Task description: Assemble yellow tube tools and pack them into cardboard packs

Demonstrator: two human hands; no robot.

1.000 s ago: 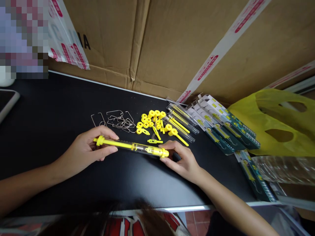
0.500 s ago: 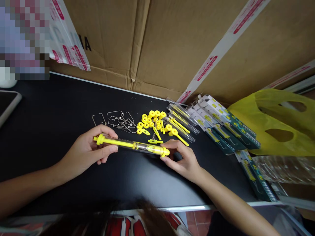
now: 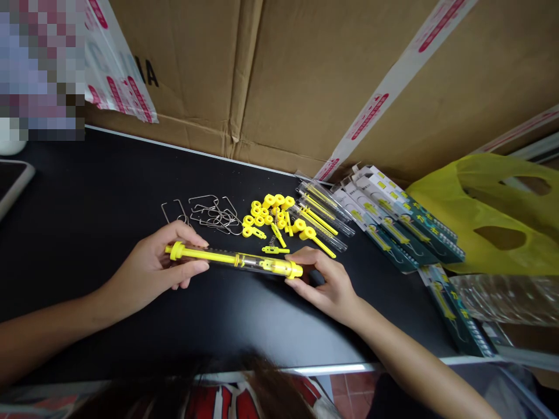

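Note:
Between my two hands, a clear tube with yellow parts is held nearly level above the black table. My left hand is closed on its left end, thumb in front, by a yellow collar. At the other end, the thumb and fingers of my right hand pinch the yellow cap. A yellow rod and a small metal piece show inside the tube. Behind it lie bent metal wires, a heap of yellow rings and caps, a small spring, and clear tubes with yellow rods.
Printed boxes are stacked at the right, with one more box nearer the table edge. A yellow plastic bag lies beyond them. A large cardboard carton stands along the back. At the left edge is a phone-like device.
Both hands keep their hold on the tube, which has barely moved. The view has shifted very slightly.

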